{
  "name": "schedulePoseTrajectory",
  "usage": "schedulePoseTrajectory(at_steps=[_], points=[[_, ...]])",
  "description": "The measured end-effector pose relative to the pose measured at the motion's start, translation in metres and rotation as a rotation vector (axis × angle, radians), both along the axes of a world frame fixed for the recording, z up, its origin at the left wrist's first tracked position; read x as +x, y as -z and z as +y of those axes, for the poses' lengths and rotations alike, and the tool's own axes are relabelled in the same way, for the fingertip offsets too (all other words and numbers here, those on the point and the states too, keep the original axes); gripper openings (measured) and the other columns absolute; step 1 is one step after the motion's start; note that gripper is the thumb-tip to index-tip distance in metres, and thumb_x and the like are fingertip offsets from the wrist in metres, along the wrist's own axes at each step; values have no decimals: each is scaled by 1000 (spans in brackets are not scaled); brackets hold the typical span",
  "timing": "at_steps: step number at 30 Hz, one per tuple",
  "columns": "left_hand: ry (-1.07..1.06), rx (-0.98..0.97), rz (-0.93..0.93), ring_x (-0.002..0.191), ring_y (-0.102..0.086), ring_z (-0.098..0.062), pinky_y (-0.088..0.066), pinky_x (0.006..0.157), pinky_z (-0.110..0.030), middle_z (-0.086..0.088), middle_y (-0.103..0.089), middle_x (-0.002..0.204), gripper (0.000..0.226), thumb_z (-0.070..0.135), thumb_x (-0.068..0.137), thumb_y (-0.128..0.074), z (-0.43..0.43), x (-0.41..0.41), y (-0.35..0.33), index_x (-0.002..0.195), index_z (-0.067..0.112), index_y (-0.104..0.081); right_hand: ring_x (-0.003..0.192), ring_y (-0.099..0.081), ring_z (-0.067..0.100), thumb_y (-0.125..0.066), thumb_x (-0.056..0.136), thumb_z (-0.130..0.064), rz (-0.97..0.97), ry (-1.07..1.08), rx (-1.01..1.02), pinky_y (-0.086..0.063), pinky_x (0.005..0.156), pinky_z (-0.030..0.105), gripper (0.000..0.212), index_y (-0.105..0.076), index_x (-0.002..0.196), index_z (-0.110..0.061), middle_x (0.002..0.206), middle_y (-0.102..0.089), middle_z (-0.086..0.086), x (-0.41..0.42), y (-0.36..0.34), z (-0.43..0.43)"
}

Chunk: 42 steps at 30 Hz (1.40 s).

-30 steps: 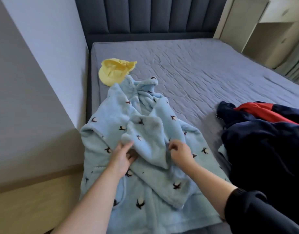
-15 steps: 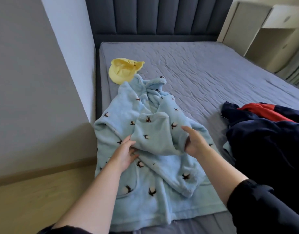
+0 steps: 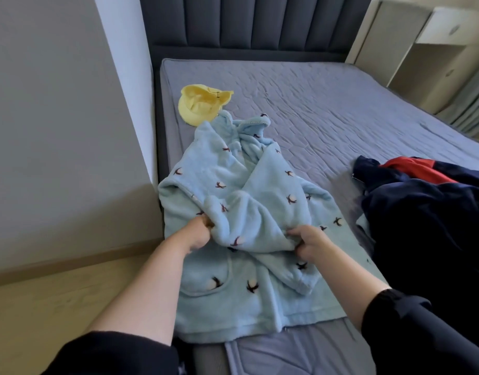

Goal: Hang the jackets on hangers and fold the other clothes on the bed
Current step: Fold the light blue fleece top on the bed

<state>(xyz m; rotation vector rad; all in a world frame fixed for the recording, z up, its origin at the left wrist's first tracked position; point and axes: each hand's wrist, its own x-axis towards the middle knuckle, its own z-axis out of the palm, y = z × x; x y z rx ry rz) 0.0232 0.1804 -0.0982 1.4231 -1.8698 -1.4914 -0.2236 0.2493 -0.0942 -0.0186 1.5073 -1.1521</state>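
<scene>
A light blue fleece garment (image 3: 233, 185) with small dark prints lies spread on the near left part of the grey bed (image 3: 341, 98). Its sleeve is folded across the body. My left hand (image 3: 199, 234) grips the left end of that folded fleece. My right hand (image 3: 310, 240) grips the fleece at its lower right edge. A navy jacket with a red part (image 3: 427, 212) lies bunched on the bed to the right, apart from both hands.
A yellow cap (image 3: 199, 104) sits on the bed just beyond the blue garment. A grey wall (image 3: 57, 131) runs along the left of the bed, a padded dark headboard (image 3: 246, 23) at the far end, a pale cabinet (image 3: 422, 44) at the back right.
Both hands have closed on the folded sleeve and drawn it toward me. Before, they lay more loosely on the fleece. The view has shifted slightly rightward.
</scene>
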Motion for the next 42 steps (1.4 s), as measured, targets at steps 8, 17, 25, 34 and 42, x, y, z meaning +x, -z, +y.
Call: schedulePoseTrajectory(at_steps=[8,17,25,34,42], points=[[4,243,373,104,-62,-20,-50,88,-28,-5,-70,106,35,-17,87,-47,6,17,-20,101,7,-69,64,-68,25,-72,83,-24,166,-162,203,-52,42,28,35,-59,108,-4,88,-68,16,13,20,20],[-134,554,577,75,-64,-22,-54,67,-27,-13,-67,83,28,6,92,-41,10,22,-17,90,3,-69,69,-65,24,-52,82,15,50,-433,230,-54,50,26,21,-61,95,1,77,-66,12,18,19,25],[-98,229,-128,90,-55,-16,-43,67,-25,-3,-49,104,60,23,72,-81,15,17,8,116,22,-41,70,-71,27,-78,78,-22,40,-361,171,-55,51,31,35,-63,104,-4,85,-73,15,32,20,35],[-235,-305,-533,97,-49,-25,-43,73,-35,-4,-42,123,39,7,85,-50,14,-4,-4,122,20,-44,70,-71,25,-69,86,-19,219,-538,64,-55,54,30,25,-61,105,-5,86,-71,14,26,11,32],[157,-586,-554,145,-10,-22,-17,116,-36,-3,-18,158,54,19,96,-41,18,-73,14,148,15,-27,54,-55,23,-47,85,-14,801,-140,-55,-49,50,27,21,-61,72,-5,61,-62,7,-26,15,4]])
